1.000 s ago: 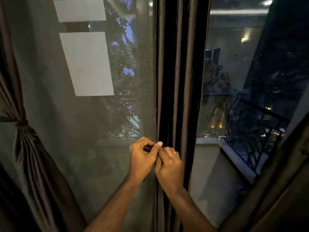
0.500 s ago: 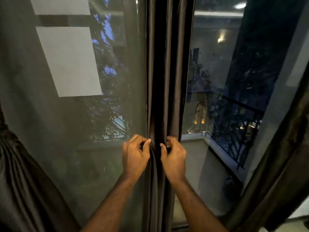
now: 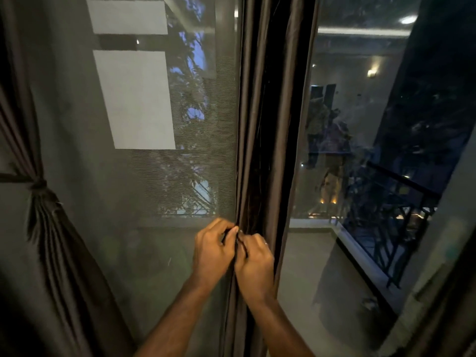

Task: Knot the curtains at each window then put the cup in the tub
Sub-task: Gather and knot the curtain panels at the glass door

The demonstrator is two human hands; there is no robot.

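A dark brown curtain (image 3: 268,124) hangs gathered in a narrow column between two window panes. My left hand (image 3: 211,249) and my right hand (image 3: 255,261) meet in front of it at waist height, fingers pinched together on a thin dark tie strand at the curtain's left edge. At the far left another brown curtain (image 3: 54,240) is bunched and knotted with a tie (image 3: 38,182). No cup or tub is in view.
A mesh screen (image 3: 154,176) covers the left window. The right pane (image 3: 360,176) shows a balcony floor and a black railing (image 3: 401,202) outside at dusk. A third dark curtain (image 3: 453,292) slants across the lower right corner.
My hands were apart on either side of the middle curtain half a second ago; now they are pressed together pinching the tie. The view has swung back left, showing the knotted left curtain again.
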